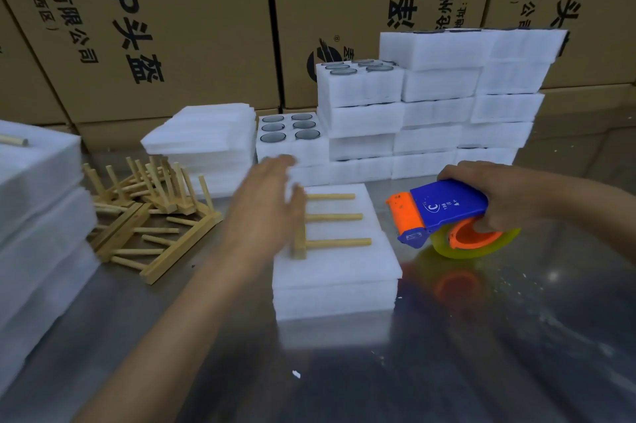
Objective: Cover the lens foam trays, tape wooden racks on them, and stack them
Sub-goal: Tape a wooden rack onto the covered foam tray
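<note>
From the head camera, a covered foam tray [335,271] sits mid-table on the steel table [516,336], a wooden rack [327,226] lying flat on its lid with three pegs pointing right. The left hand [265,202] hovers at the rack's crossbar, fingers spread and relaxed, gripping nothing; contact is unclear through blur. The right hand [495,195] clamps the blue-and-orange tape dispenser [444,216] just right of the tray. The foam looks light and soft, likely to dent or slide, so pressing down on the stiff crossbar seems best. Lenses inside are probably fragile. Spare racks [148,216] lie left; uncovered trays [289,136] stand behind.
</note>
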{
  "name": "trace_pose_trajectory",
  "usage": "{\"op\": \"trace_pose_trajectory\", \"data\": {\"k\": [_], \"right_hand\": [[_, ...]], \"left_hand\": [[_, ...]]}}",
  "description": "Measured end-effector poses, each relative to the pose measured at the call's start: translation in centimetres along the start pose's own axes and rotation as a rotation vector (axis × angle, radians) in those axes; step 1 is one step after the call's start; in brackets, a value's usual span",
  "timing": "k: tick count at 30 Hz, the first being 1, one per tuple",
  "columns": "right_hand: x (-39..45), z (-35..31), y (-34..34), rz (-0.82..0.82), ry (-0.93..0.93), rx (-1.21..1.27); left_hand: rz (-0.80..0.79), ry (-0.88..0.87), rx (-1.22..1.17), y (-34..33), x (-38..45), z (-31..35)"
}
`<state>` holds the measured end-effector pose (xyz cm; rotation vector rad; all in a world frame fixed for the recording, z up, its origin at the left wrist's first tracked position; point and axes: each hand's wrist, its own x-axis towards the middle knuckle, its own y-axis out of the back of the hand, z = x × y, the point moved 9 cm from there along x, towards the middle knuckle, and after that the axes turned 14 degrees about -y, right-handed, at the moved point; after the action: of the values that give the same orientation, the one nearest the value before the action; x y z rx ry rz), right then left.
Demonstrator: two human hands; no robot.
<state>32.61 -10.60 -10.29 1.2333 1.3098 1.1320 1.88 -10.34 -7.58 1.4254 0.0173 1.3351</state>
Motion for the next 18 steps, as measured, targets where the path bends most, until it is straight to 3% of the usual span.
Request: {"op": "trace_pose_trajectory", "data": {"k": [2, 4, 6, 13, 18], "right_hand": [[0.0, -0.1, 0.0, -0.003, 0.007, -0.012], [-0.1, 0.0, 0.0, -0.011, 0.007, -0.021], [-0.1, 0.0, -0.1, -0.021, 0.007, -0.028], [0.1, -0.4, 1.7, 0.037, 0.038, -0.033], [0.0, -0.8, 2.7, 0.072, 0.045, -0.049]], "left_hand": [[-0.325, -0.143, -0.134, -4.5, 1.6, 3.9], [-0.678, -0.173, -0.116, -9.0, 1.3, 5.7], [-0.869, -0.153, -0.007, -11.5, 0.5, 5.1], [-0.965, -0.089, 0.058, -12.2, -0.5, 3.2], [-0.897, 0.033, 0.112, -12.0, -0.2, 3.7]]}}
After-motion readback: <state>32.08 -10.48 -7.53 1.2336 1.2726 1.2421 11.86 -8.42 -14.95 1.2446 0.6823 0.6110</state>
